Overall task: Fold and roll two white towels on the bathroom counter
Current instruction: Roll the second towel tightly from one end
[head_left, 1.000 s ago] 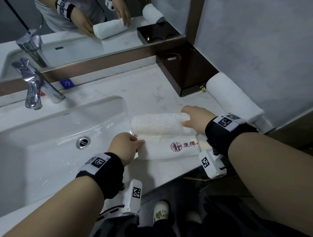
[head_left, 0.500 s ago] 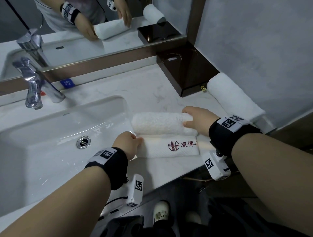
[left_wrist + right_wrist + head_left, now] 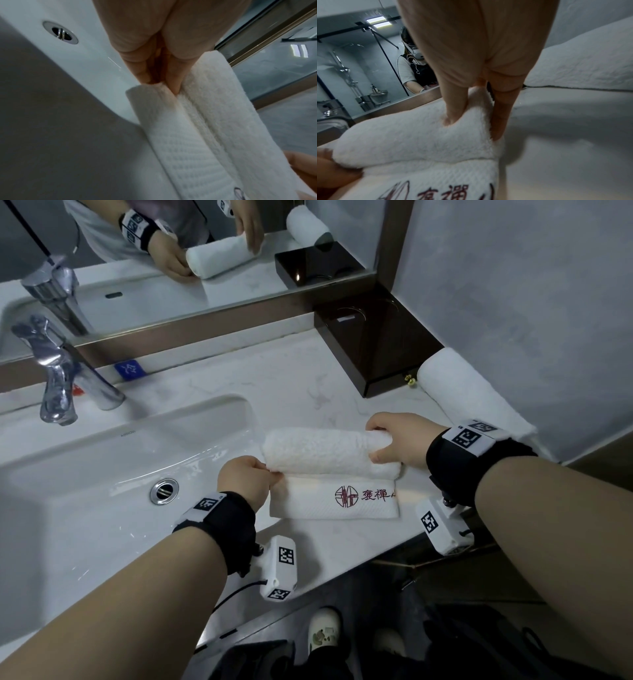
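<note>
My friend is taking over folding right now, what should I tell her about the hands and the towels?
Left hand: pinches the left end of the half-rolled white terry towel with the red logo.
Right hand: grips the roll's right end, thumb on top.
Where: this towel lies on the white marble counter just right of the white sink basin; its flat logo strip is not yet rolled. The other white towel, fully rolled, lies by the grey wall, beside the dark brown box.
Done: one towel rolled; the second mostly rolled.
Left: roll the last flat strip toward you, then probably set it beside the first.
</note>
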`<state>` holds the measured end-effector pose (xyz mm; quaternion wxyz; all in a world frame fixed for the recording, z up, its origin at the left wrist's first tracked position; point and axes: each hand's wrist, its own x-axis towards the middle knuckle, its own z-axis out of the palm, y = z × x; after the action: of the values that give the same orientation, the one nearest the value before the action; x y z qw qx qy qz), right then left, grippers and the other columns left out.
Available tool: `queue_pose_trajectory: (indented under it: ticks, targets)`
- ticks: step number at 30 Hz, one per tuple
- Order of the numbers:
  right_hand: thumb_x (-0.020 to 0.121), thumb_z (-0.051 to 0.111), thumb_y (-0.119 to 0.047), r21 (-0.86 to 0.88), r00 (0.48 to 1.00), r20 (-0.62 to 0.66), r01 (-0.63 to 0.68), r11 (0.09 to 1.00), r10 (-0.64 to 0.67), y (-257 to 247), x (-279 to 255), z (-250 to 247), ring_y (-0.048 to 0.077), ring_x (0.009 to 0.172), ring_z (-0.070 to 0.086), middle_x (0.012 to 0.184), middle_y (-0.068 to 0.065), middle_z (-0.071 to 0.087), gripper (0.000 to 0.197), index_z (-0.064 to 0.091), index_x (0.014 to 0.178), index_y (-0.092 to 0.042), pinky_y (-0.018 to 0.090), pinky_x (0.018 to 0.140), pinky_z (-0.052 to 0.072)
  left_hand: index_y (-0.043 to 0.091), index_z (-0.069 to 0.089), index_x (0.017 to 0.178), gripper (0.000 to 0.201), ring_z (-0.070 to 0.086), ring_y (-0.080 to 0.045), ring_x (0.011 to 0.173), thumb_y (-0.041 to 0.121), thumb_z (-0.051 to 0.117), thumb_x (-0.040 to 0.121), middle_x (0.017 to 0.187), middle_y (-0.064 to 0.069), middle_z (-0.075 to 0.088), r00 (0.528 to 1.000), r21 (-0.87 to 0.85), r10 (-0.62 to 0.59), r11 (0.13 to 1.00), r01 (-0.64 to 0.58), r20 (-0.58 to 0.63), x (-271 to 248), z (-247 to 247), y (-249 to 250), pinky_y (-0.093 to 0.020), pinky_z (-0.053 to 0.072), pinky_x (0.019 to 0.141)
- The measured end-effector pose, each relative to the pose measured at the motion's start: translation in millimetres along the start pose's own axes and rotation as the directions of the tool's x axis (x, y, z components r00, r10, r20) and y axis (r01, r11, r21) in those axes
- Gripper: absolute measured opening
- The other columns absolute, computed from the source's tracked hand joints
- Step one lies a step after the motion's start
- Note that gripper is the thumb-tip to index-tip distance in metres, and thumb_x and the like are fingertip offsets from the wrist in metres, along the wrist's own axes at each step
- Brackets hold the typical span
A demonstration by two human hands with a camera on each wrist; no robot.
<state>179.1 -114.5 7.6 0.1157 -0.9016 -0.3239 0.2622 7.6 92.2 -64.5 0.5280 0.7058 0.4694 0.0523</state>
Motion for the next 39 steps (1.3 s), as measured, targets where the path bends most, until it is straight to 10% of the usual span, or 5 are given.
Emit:
queue_pose_trajectory:
  ticks: [17,22,30,39]
  targets:
    - [0.079,0.074,-0.035,0.263,0.972,-0.195,-0.077,0.962,0.131,12,-13,28,0.021,0.111,0.052,0.123,0.002,0.049,0.056,0.051,0.13,-0.029,0.033,0.096,0.042,0.021,0.055,0.088,0.028,0.066,-0.025,0.078,0.011,0.073,0.069,0.082,0.002,0.065,0.969,0.187,0.247,0.953,-0.237,-0.029,-11,-3,12,-0.035,0.055,0.065]
    - [0.068,0.083,-0.04,0.616,0.862,-0.322,-0.122,0.778,0.39,16,-28,58,0.01,0.083,0.064,0.088,-0.01,0.066,0.035,0.058,0.089,-0.025,0.027,0.069,0.05,0.018,0.05,0.083,0.026,0.054,-0.023,0.067,0.017,0.073,0.07,0.076,-0.003,0.064,0.961,0.244,0.277,0.933,-0.265,-0.016,-6,1,10,-0.033,0.045,0.06]
    - [0.066,0.083,-0.037,0.769,0.791,-0.331,-0.089,0.632,0.514,11,-27,77,0.012,0.07,0.065,0.073,-0.007,0.066,0.029,0.059,0.073,-0.022,0.028,0.06,0.05,0.01,0.049,0.086,0.01,0.055,-0.031,0.076,0.005,0.051,0.078,0.084,-0.01,0.061,0.946,0.428,0.324,0.856,-0.289,-0.008,4,12,15,-0.038,0.041,0.062]
    - [0.06,0.075,-0.036,0.916,0.831,-0.178,-0.056,0.397,0.526,14,-27,72,0.029,0.081,0.07,0.08,0.007,0.073,0.029,0.068,0.075,-0.012,0.049,0.081,0.056,0.022,0.056,0.089,0.009,0.052,-0.021,0.077,0.015,0.056,0.083,0.076,0.008,0.056,0.94,0.412,0.34,0.86,-0.301,-0.023,4,19,23,-0.024,0.032,0.057]
